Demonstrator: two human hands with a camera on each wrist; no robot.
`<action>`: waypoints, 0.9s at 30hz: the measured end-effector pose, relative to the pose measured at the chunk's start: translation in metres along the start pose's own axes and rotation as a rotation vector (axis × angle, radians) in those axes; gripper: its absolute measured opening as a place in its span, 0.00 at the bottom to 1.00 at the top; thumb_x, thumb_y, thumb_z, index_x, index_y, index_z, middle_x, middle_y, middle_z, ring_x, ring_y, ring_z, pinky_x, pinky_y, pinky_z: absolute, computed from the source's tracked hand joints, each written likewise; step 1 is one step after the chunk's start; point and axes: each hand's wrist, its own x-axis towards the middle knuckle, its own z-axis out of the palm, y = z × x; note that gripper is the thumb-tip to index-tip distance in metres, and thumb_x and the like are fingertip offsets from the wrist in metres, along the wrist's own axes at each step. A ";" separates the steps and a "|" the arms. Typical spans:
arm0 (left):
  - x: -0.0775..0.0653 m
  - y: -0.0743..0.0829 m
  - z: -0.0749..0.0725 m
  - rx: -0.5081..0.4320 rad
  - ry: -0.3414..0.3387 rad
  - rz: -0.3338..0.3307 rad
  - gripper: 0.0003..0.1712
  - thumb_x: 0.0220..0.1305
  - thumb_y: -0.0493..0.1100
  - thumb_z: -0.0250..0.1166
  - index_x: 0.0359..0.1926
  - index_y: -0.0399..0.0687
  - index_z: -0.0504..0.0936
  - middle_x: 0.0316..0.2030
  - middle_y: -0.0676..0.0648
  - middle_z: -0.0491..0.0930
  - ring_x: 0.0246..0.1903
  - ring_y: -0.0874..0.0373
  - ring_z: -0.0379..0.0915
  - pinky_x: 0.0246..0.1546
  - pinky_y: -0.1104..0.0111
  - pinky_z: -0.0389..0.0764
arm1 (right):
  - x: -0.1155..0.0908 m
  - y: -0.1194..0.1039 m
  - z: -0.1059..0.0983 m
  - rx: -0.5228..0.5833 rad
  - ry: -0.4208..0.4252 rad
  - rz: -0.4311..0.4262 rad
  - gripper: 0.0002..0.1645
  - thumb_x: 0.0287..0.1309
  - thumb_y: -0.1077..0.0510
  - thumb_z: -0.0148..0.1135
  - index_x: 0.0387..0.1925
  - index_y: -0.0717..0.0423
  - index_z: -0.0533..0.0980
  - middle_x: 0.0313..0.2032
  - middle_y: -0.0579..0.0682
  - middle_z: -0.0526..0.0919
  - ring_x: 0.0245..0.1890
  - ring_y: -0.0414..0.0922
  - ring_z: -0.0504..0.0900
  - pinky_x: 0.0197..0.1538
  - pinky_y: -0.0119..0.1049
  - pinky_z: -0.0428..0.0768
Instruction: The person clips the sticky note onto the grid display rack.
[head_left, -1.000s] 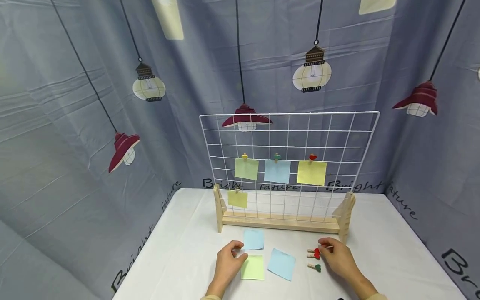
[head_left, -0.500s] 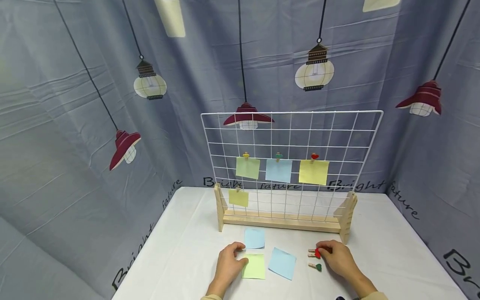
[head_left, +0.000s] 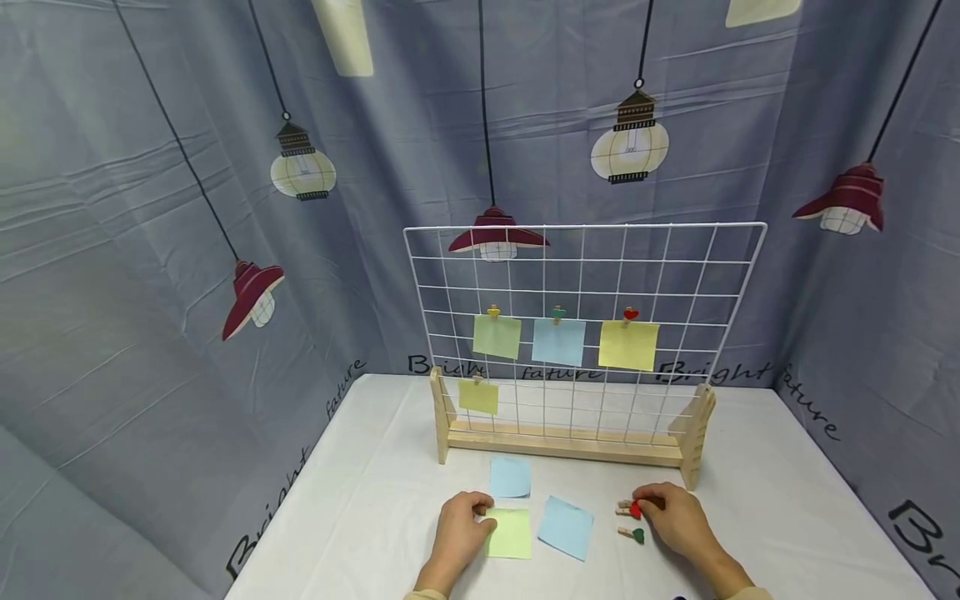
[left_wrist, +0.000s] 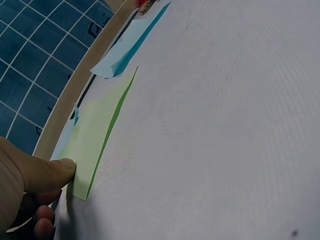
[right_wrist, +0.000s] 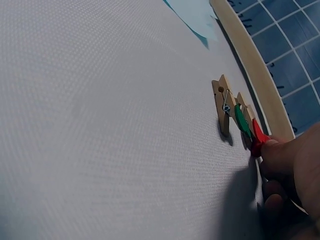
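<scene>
My left hand point(head_left: 459, 532) pinches the left edge of a light green sticky note point(head_left: 512, 535); in the left wrist view the thumb lies on the paper point(left_wrist: 97, 135), other fingers curled below. My right hand point(head_left: 678, 518) has thumb and fingertips on a small wooden clothespin with a red heart point(right_wrist: 259, 137), at the table. A second red-heart clothespin lies close against it, largely overlapped. Just nearer is a clothespin with a green heart point(head_left: 637, 536). Two light blue sticky notes lie near the green one, one behind point(head_left: 510, 477) and one to its right point(head_left: 566, 527).
Behind the hands stands a white wire grid on a wooden base point(head_left: 566, 444). Clipped to it are a green note point(head_left: 497, 337), a blue note point(head_left: 558, 342), a yellow note point(head_left: 628, 346) and a lower, smaller yellow note point(head_left: 477, 397). A grey printed curtain point(head_left: 360, 275) surrounds the table.
My left fingers have closed in on the green note's left edge. The right fingertips have come down onto the red-heart clothespin, drawing it slightly nearer, against the other one.
</scene>
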 end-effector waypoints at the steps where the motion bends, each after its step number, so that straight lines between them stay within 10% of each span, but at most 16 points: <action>1: 0.000 0.000 0.000 0.001 0.000 0.001 0.13 0.48 0.30 0.76 0.37 0.44 0.88 0.29 0.53 0.81 0.31 0.64 0.71 0.36 0.69 0.73 | 0.000 0.000 0.000 0.000 0.002 0.004 0.08 0.63 0.65 0.65 0.41 0.57 0.86 0.40 0.53 0.88 0.43 0.53 0.85 0.47 0.50 0.81; 27: 0.004 -0.001 -0.001 -0.091 0.055 -0.021 0.07 0.61 0.31 0.70 0.32 0.48 0.86 0.27 0.56 0.83 0.28 0.69 0.73 0.31 0.73 0.74 | -0.001 0.002 -0.006 0.094 -0.025 0.098 0.05 0.64 0.62 0.67 0.40 0.55 0.86 0.37 0.47 0.88 0.39 0.43 0.82 0.42 0.41 0.77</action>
